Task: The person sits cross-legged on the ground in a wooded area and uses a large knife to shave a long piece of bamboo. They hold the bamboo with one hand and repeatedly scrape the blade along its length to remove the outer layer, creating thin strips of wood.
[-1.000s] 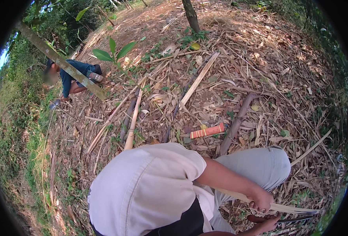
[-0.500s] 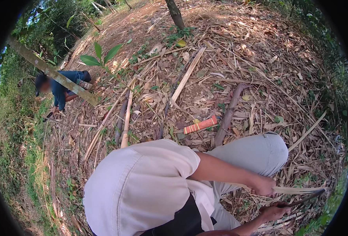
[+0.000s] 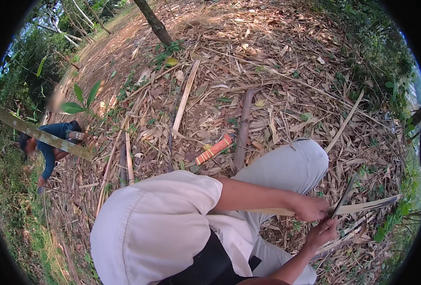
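Stretched across toward the right, my left hand is closed around a long pale strip of split wood or bamboo, which runs past my knees and darkens at its far end. My right hand, just below, grips a knife with a long dark blade. The blade stands slanted upward and crosses the strip close beside my left fingers. Whether its edge touches the strip I cannot tell. Its handle is mostly hidden in my fist.
An orange-red flat piece with yellow bands lies beyond my knee, beside a brown branch. A pale split length rests on the leaf litter. At left, another person bends low behind a slanting trunk.
The knife has swung from lying along and below the strip to standing across it, its tip now up. My hands have come closer together, and the surroundings have shifted left in view.
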Demonstrator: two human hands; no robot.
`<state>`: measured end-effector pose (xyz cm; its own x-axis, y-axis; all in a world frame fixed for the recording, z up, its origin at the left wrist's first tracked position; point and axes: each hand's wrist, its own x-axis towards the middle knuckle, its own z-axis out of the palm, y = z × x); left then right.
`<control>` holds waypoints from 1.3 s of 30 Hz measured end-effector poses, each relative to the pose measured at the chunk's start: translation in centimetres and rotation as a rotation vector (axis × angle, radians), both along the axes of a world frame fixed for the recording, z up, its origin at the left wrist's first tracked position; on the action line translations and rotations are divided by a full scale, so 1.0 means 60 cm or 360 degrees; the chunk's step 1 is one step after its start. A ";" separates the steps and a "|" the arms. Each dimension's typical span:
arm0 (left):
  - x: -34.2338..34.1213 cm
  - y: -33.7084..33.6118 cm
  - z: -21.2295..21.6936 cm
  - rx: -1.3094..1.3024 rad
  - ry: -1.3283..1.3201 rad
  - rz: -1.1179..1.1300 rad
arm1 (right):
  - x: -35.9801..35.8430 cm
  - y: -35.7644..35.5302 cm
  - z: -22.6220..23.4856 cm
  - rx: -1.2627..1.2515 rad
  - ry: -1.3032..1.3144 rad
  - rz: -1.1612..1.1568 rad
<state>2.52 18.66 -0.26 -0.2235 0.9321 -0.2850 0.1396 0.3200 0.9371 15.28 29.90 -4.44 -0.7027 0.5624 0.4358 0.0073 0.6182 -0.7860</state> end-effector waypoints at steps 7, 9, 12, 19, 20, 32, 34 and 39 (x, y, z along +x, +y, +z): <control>0.011 0.007 0.043 0.0033 -0.0189 -0.0044 | 0.014 -0.006 0.045 0.0039 -0.0165 -0.0050; 0.016 0.008 0.098 -0.0271 -0.0592 0.0137 | 0.020 0.007 0.034 0.0099 -0.0209 -0.0097; 0.019 0.022 0.090 -0.0416 -0.0826 0.0155 | 0.029 0.019 0.050 0.0219 -0.0206 -0.0182; 0.060 0.032 0.098 -0.0465 -0.0594 0.0125 | 0.069 0.028 0.056 0.0308 -0.0245 -0.0359; 0.064 0.030 0.096 -0.0463 -0.0528 0.0129 | 0.072 0.029 0.057 0.0357 -0.0271 -0.0381; 0.063 -0.022 0.088 -0.0611 -0.0727 -0.0025 | 0.111 0.160 0.003 -0.0484 -0.0526 -0.0813; 0.065 -0.019 0.077 -0.0584 -0.0669 0.0029 | 0.110 0.146 0.017 -0.0237 -0.0618 -0.0601; 0.071 0.010 0.072 -0.0590 -0.0479 0.0092 | 0.075 0.053 0.035 0.0086 -0.0571 -0.0343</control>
<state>6.77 19.24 4.08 -0.1284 0.7439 -0.6559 -0.1481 0.6396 0.7543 19.78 33.10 -2.33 -0.6839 0.6964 0.2176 0.4084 0.6126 -0.6767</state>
